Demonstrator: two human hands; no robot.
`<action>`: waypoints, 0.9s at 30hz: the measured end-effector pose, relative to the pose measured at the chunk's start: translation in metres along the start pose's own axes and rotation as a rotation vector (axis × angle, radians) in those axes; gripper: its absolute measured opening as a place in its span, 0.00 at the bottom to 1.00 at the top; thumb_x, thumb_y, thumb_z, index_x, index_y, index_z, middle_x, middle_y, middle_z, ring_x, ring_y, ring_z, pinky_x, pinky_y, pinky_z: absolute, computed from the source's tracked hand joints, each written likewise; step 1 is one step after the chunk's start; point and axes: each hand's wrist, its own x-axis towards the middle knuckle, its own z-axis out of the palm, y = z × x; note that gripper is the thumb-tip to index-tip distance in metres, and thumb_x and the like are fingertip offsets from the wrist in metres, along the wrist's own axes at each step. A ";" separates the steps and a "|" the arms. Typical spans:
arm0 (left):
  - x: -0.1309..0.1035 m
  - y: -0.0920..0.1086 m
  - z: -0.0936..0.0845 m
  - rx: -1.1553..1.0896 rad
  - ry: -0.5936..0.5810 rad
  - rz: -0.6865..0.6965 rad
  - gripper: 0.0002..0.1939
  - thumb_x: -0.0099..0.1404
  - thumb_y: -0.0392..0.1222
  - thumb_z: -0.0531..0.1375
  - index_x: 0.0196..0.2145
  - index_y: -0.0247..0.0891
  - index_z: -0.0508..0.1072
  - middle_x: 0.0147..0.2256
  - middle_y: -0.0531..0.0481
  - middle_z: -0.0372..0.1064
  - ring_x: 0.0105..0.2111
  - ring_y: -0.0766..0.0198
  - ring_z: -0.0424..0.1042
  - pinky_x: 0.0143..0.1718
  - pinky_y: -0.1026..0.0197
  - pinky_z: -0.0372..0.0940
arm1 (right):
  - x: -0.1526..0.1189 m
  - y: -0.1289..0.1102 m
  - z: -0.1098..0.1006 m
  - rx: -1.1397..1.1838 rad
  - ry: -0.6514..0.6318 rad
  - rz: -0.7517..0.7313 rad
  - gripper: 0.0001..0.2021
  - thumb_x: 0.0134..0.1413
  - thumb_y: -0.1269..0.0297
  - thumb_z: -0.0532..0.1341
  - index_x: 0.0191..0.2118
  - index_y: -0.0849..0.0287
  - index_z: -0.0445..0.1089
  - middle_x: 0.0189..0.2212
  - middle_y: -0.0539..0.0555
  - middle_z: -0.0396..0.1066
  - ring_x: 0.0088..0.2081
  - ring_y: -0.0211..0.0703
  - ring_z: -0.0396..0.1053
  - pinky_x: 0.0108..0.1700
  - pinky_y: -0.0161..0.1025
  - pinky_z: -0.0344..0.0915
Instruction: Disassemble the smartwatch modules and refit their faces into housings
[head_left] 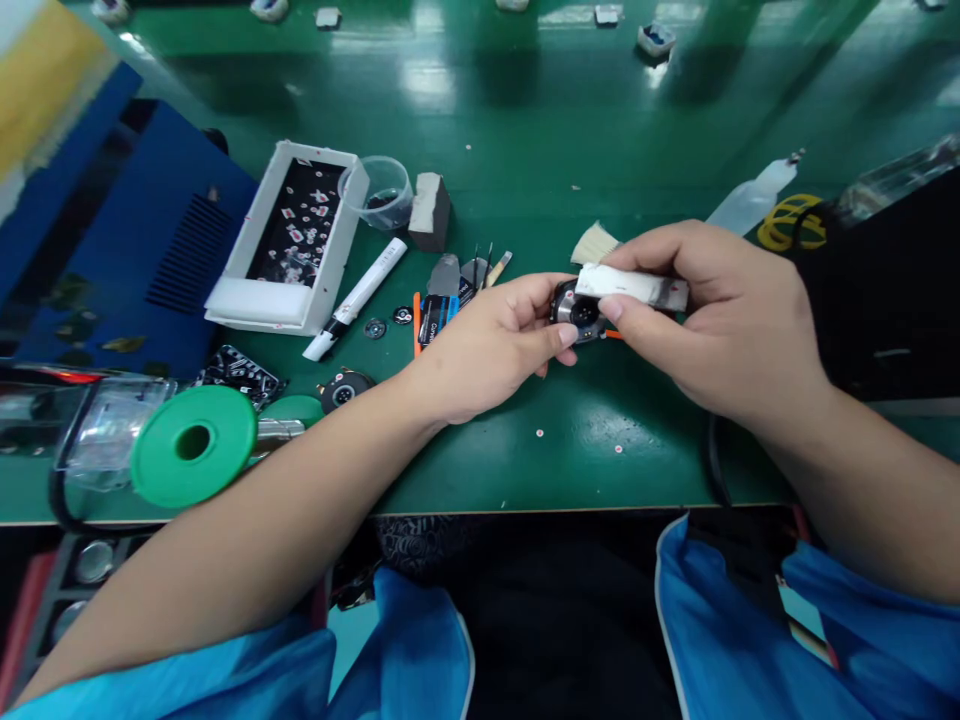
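Note:
My left hand (499, 345) grips a small round black device (576, 308) between thumb and fingers, over the green table. In my right hand (697, 310) is a white block (626, 287) with a dark, worn right end, pinched between thumb and fingers. The block lies across the top right of the device and hides part of it. Just behind the block is a cream-coloured brush (594, 244). An orange stick (613, 334) shows between the device and my right thumb.
Left on the green table (480, 460) are a white tray (341, 235) of small parts, a clear cup (386, 195), a grey block (430, 215), a marker (360, 295) and a green spool (193, 446). A clear bottle (750, 198) and yellow ring (791, 222) lie back right.

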 end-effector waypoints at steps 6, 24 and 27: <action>0.000 0.001 0.004 -0.011 0.014 0.002 0.10 0.72 0.29 0.70 0.49 0.37 0.83 0.40 0.50 0.80 0.35 0.67 0.79 0.32 0.65 0.71 | 0.000 -0.002 0.000 0.029 -0.056 0.015 0.08 0.66 0.67 0.69 0.46 0.47 0.84 0.45 0.51 0.89 0.44 0.51 0.86 0.48 0.51 0.85; -0.001 -0.001 0.005 0.011 0.025 0.044 0.13 0.72 0.29 0.68 0.52 0.35 0.84 0.43 0.50 0.81 0.37 0.68 0.78 0.38 0.65 0.74 | 0.000 -0.001 -0.001 0.050 -0.090 0.043 0.06 0.69 0.67 0.70 0.47 0.51 0.84 0.45 0.53 0.88 0.42 0.49 0.83 0.44 0.48 0.78; -0.001 -0.001 0.006 0.029 0.026 0.058 0.14 0.73 0.29 0.67 0.54 0.35 0.85 0.44 0.49 0.82 0.37 0.67 0.77 0.40 0.64 0.75 | 0.000 -0.002 -0.002 0.057 -0.102 0.058 0.06 0.70 0.68 0.70 0.48 0.51 0.84 0.46 0.53 0.88 0.43 0.50 0.83 0.45 0.48 0.79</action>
